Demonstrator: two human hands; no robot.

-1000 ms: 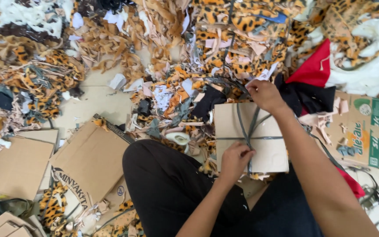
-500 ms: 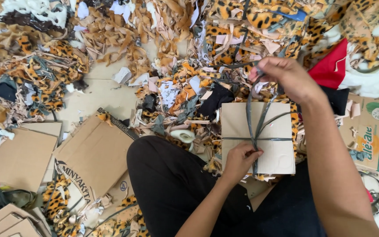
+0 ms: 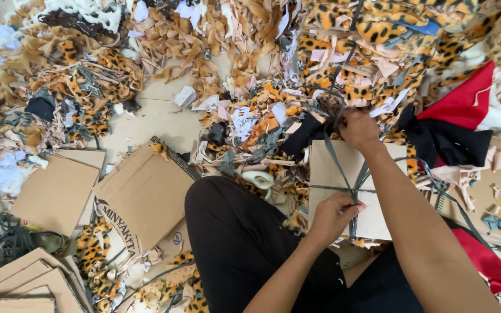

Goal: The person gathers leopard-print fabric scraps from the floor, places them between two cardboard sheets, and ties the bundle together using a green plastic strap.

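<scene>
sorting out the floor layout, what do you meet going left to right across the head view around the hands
flat cardboard sheet → printed cardboard piece → tape roll → left hand → strapped cardboard bundle → right hand → red cloth

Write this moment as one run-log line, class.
left hand pinches grey strap | right hand pulls strap end | cardboard bundle on floor | roll of tape beside knee

I count two bare hands, my left hand [image 3: 333, 215] and my right hand [image 3: 358, 127], on one flat pale cardboard bundle [image 3: 331, 168] crossed by grey straps [image 3: 355, 185]. One roll of white tape [image 3: 258, 179] lies beside it. One red cloth [image 3: 465, 101], one black cloth [image 3: 447, 142]. The leopard-print fabric scraps [image 3: 372, 35] are too many to count.
</scene>
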